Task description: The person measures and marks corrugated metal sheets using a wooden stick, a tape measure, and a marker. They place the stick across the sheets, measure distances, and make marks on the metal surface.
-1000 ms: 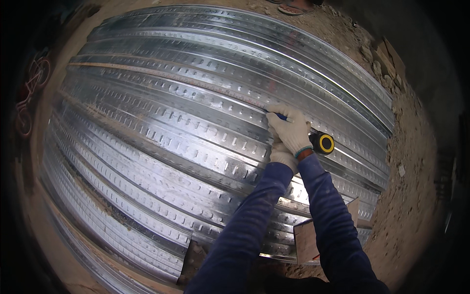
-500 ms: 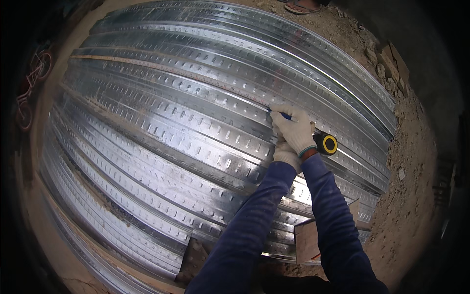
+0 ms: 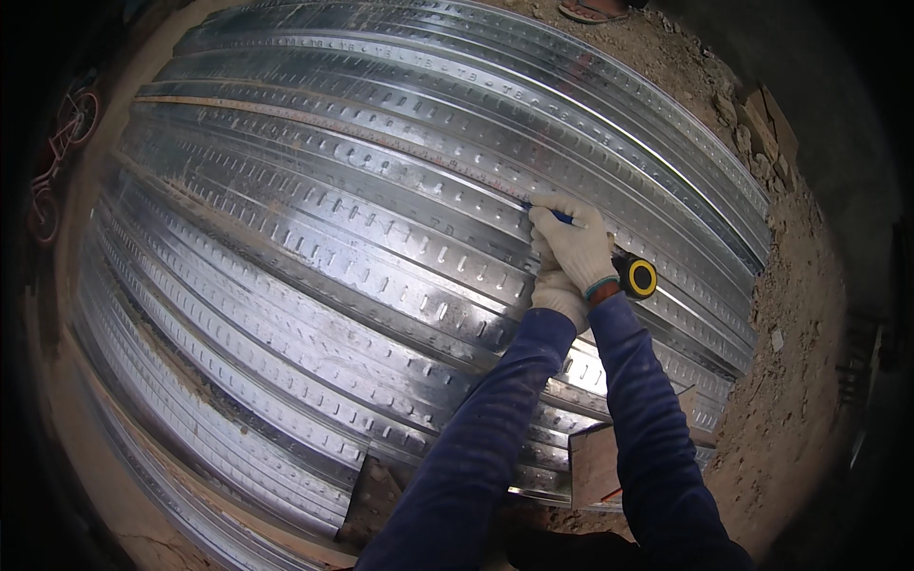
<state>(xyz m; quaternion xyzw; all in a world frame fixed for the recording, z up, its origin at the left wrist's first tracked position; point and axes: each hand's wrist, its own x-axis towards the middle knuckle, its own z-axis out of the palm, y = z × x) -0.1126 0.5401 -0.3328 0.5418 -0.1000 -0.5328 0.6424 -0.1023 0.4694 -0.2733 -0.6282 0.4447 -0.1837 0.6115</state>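
My right hand (image 3: pixel 578 246), in a white knit glove, is closed around a blue pen (image 3: pixel 563 218), its tip down near the metal beside the tape blade. Partly under it lies my left hand (image 3: pixel 560 293), also gloved; its fingers are hidden behind the right hand. A black tape measure (image 3: pixel 641 278) with a yellow ring sits just right of my right wrist. Its blade (image 3: pixel 419 153) stretches away to the far left along a rib. Beneath everything are ribbed, embossed galvanized metal sheets (image 3: pixel 314 305), laid in a broad stack.
Dirt and rubble (image 3: pixel 790 314) border the stack on the right, with broken boards (image 3: pixel 769 124) farther back. A brown block (image 3: pixel 595 466) lies by my right forearm. Someone's sandaled foot (image 3: pixel 595 11) shows at the top. A red bicycle (image 3: pixel 65 143) stands far left.
The view has shifted slightly. Both hands stay together at nearly the same spot, the right one still gripping the pen by the tape blade.
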